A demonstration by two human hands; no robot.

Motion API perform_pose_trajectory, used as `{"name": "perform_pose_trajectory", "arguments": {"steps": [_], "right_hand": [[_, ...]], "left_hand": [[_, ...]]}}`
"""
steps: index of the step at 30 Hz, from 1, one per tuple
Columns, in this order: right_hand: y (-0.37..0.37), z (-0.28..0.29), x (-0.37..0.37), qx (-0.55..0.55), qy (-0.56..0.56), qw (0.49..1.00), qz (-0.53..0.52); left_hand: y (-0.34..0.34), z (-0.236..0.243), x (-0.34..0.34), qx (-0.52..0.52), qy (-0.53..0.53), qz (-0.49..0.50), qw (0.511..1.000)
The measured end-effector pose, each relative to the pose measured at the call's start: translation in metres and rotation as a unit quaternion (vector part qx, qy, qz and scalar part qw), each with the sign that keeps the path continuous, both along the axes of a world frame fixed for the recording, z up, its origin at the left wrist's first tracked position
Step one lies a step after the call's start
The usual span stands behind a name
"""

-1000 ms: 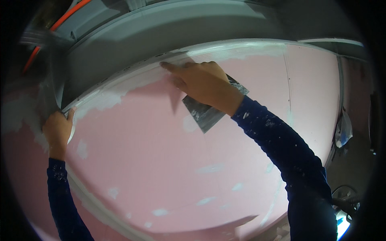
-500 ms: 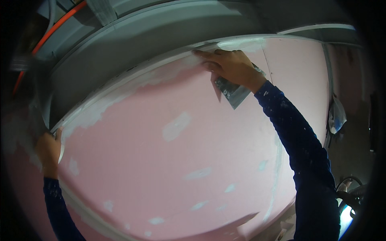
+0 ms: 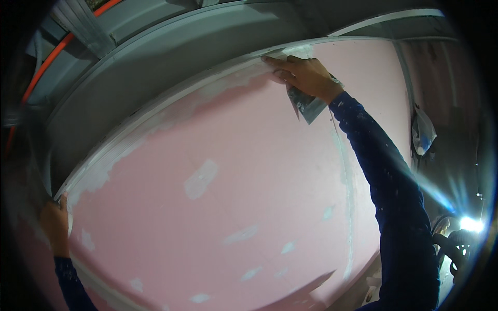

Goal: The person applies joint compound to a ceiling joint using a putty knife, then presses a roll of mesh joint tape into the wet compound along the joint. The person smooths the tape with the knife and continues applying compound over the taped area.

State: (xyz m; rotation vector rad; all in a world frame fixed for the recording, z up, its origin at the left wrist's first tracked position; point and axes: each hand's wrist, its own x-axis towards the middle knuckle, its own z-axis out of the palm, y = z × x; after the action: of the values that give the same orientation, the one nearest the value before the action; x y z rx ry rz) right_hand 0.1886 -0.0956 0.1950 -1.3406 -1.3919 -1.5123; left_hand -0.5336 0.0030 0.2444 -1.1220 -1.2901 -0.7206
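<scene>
My right hand (image 3: 306,75) grips a steel putty blade (image 3: 306,109), its index finger reaching onto a long pale strip (image 3: 155,108) along the upper edge of the pink board (image 3: 259,166). White compound borders the strip, and pale patches dot the board. At the far left, my left hand (image 3: 54,223) is closed around the lower left end of the strip, where a narrow white length hangs beside the thumb; exactly what the fingers hold there is partly hidden.
Grey framing (image 3: 207,31) runs above the board, with an orange pipe (image 3: 54,57) at upper left. On the right are a hanging plastic bag (image 3: 423,132), a bright lamp (image 3: 471,224) and dark, unclear objects (image 3: 456,249) below it.
My right hand and blade have slid right along the strip, farther from my left hand. The view has shifted, putting my left hand lower in it, and the lamp now glares.
</scene>
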Motion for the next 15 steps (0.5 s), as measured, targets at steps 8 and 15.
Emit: {"name": "perform_pose_trajectory", "arguments": {"steps": [8, 15], "right_hand": [[0.017, -0.001, 0.018, -0.029, 0.071, 0.995, -0.07], [0.026, 0.007, 0.038, 0.009, 0.151, 0.983, -0.101]], "left_hand": [[0.045, 0.003, -0.048, -0.002, 0.059, 0.012, 0.998], [0.079, 0.018, -0.063, 0.038, 0.031, 0.013, 0.999]]}}
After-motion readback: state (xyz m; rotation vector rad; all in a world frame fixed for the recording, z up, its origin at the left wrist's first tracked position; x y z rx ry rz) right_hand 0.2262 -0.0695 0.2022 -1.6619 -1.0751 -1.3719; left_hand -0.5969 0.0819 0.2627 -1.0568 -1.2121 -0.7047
